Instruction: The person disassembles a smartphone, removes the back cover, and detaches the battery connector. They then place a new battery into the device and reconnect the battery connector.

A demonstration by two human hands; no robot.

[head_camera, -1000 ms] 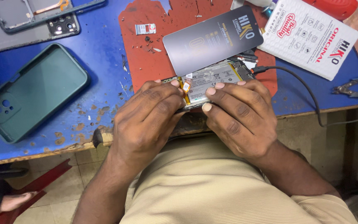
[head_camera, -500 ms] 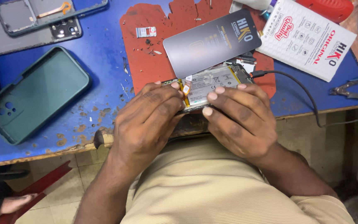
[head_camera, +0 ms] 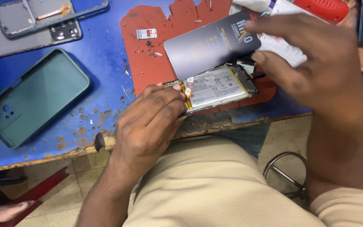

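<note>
1. While the left hand (head_camera: 152, 122) presses its fingertips down on the near end of the opened phone (head_camera: 217, 87), its fingers lie together, clamped on the phone's edge at the table (head_camera: 101, 54) lip.
2. At two o'clock from it, the right hand (head_camera: 311, 67) hangs spread and empty above the dark card (head_camera: 206, 46).
3. Held by one hand only, the phone could slide off the worn edge toward six o'clock.
4. A careless sweep of the raised hand might snag the black cable (head_camera: 257, 75) at three o'clock.
5. Loose screws (head_camera: 154, 52) at eleven o'clock could scatter.
</note>
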